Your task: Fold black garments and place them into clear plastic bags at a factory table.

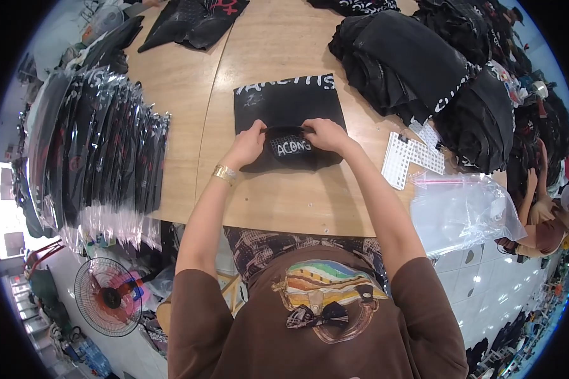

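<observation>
A black printed garment (286, 104), folded to a near-square, lies in front of me on the wooden table. White lettering runs along its far edge, and more shows on the lower fold. My left hand (251, 143) pinches the left side of a raised fold across its middle. On the right side of the same fold, my right hand (326, 134) grips the cloth between thumb and fingers. The lower part bulges slightly between my hands. Whether it is a shirt or trousers I cannot tell.
Plastic-wrapped black garments (101, 142) stand packed in a row at left. Piles of black garments (401, 60) fill the far right. A white perforated template (401, 155) and clear plastic bags (458, 205) lie right. Another garment (193, 22) is at the far left; a fan (109, 297) stands below.
</observation>
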The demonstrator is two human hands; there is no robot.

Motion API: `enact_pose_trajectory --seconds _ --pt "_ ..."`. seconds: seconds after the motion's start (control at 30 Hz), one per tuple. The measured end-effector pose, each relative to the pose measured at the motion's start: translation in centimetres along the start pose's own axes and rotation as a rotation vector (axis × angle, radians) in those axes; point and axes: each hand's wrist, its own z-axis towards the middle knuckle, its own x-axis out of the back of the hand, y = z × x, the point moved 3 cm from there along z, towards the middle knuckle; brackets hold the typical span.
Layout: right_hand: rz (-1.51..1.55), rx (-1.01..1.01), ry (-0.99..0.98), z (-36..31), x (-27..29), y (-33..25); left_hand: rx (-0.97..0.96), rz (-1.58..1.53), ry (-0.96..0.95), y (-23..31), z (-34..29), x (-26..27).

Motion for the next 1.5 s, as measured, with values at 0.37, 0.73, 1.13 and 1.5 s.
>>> enact_pose_trajectory --seconds 0.37,0.73,1.13,1.5 --pt "0.047 0.008 -0.201 1.1 0.3 0.2 0.113 0.128 -0.302 0.4 2.4 0.3" --pt "-0.052 -0.016 -0.262 3.5 1.2 0.3 0.285 -0.009 -0.603 -0.8 5.7 0.2" --pt "-0.144 0.193 -0.028 -4.1 1.2 -2.1 -0.137 0.326 -0.116 1.5 -2.7 0.8" --pt "-0.279 0.256 0.315 -16.3 -5.6 0.5 -0.266 0.19 -0.063 8.6 -2.8 0.5"
